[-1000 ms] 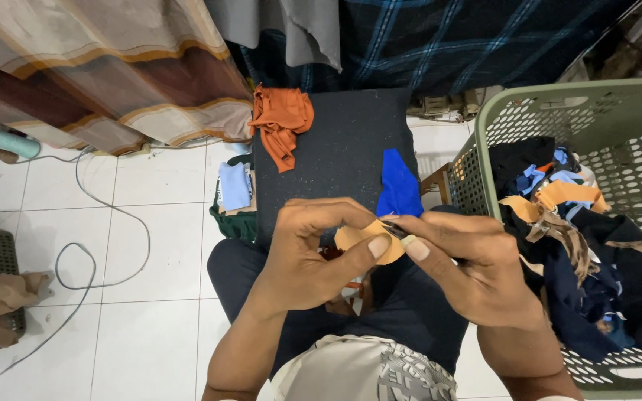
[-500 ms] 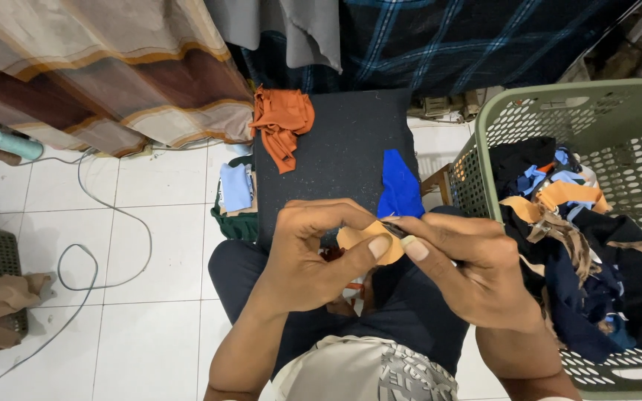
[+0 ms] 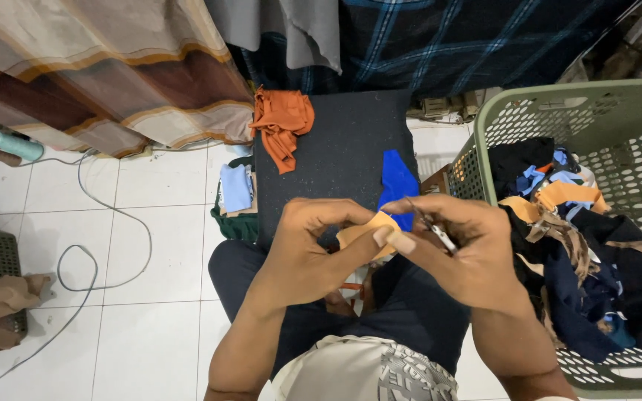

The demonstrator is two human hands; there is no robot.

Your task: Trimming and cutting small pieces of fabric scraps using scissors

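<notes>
My left hand (image 3: 307,249) and my right hand (image 3: 455,249) meet over my lap and pinch a small tan fabric piece (image 3: 362,232) between them. My right hand also holds small metal snips (image 3: 434,227), blades pointing toward the fabric. Just beyond the hands lies a dark padded board (image 3: 336,156), bearing a blue fabric scrap (image 3: 397,182) on its right and a crumpled orange cloth (image 3: 282,122) at its far left corner.
A green perforated laundry basket (image 3: 518,111) full of mixed fabric scraps stands at my right. Folded light-blue and green cloths (image 3: 235,193) lie left of the board. A cable (image 3: 105,223) loops over the white tiles. Striped and plaid fabrics hang behind.
Hardly anything has shifted; both hands stay on the tan piece, with only slight finger movement.
</notes>
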